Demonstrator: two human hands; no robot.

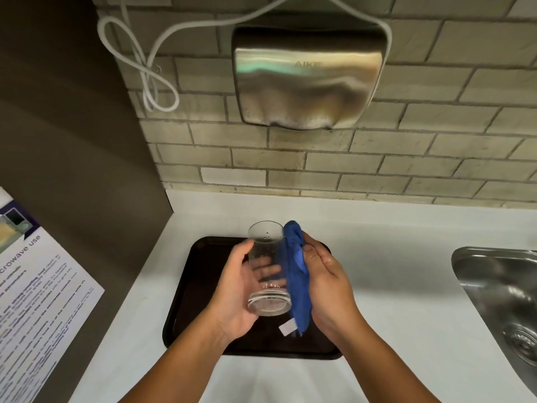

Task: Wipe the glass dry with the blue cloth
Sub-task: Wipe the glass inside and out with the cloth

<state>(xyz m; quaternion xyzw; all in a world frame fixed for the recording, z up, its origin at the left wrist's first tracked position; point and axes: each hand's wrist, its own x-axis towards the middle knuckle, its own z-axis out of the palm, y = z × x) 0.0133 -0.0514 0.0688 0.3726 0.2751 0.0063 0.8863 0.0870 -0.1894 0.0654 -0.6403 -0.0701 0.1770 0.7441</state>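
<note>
1. Holding the glass (268,269) in my left hand (236,289), I have the fingers curled behind it and the thumb on its near side, above the dark tray (186,315).
2. It tilts, rim away from me, thick base toward me.
3. My right hand (325,282) presses the blue cloth (295,274) flat against the right side of the glass, thumb on top of the fabric, fingers closed around it.
4. A loose end of the cloth hangs below the base, its white tag (287,328) showing.
5. That tray sits on the white counter (392,286), near the left wall.
6. On the right is a steel sink (499,289), well apart from the tray.
7. Above, a metal hand dryer (308,80) is fixed to the tiled wall.
</note>
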